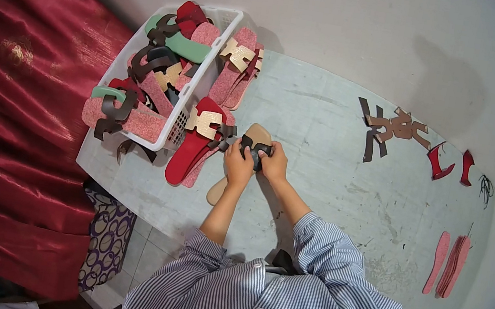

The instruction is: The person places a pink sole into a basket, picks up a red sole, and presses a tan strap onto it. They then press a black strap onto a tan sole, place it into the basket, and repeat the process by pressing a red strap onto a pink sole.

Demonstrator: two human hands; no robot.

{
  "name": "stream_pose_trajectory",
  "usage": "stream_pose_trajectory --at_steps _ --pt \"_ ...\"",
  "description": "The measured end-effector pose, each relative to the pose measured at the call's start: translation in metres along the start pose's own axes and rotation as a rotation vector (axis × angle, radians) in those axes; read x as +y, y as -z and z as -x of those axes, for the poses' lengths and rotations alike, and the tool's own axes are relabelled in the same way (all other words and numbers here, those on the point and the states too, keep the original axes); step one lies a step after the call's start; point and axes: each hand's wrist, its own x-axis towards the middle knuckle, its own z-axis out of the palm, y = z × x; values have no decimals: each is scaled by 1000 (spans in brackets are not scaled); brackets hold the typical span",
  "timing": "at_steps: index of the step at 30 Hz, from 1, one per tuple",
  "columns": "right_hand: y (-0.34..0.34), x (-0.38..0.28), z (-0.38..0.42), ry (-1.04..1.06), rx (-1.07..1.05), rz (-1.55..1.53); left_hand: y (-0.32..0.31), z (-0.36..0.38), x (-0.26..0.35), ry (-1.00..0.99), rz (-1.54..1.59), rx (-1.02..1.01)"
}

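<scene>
Both hands hold one sandal between them over the table. The sandal has a beige sole [259,133] and a dark cut-out strap [259,137] across it. My left hand [238,165] is closed round its left side, thumb on the strap. Round the right side my right hand [274,162] is closed, thumb also at the strap. A second beige sole [215,192] lies beneath my left wrist, partly hidden. Just left of my left hand are a red sandal [185,156] with a gold strap [204,124] and a dark strap piece [224,137].
A white basket [185,105] full of sandals stands at the left on the table [318,199]. Brown and black straps [399,127], red pieces [439,165] and black cord [486,188] lie at the back right. Pink soles [453,267] lie at the right edge.
</scene>
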Motion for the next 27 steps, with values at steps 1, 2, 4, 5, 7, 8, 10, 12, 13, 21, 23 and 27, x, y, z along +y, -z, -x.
stream_pose_trajectory --at_steps 1,2,4,5,7,8,10,12,13,21,23,27 --pt "2 -5 -1 -2 2 -6 -1 2 1 -30 -42 -11" --pt "5 -8 -2 15 -7 86 -2 3 1 -33 -46 -15" --pt "11 -15 1 24 -19 175 1 8 7 -117 -68 -4" --pt "14 -19 3 111 37 309 3 9 10 -117 -72 -9" --pt "16 -17 1 200 97 439 4 9 15 -126 -190 -62" --pt "17 -17 -1 167 41 421 4 9 19 -131 -190 -63" --pt "19 -14 -5 134 -5 402 3 11 24 -94 -258 -77" --pt "19 -13 -5 21 -95 231 3 9 27 -93 -262 -94" --pt "20 -13 -4 22 -88 227 5 8 28 -84 -271 -110" --pt "16 -5 5 60 -14 -4 11 2 15 -216 2 -140" --pt "12 -3 5 83 9 -21 12 0 14 -232 86 -138" --pt "9 -3 5 116 32 -11 15 0 15 -190 254 -131"
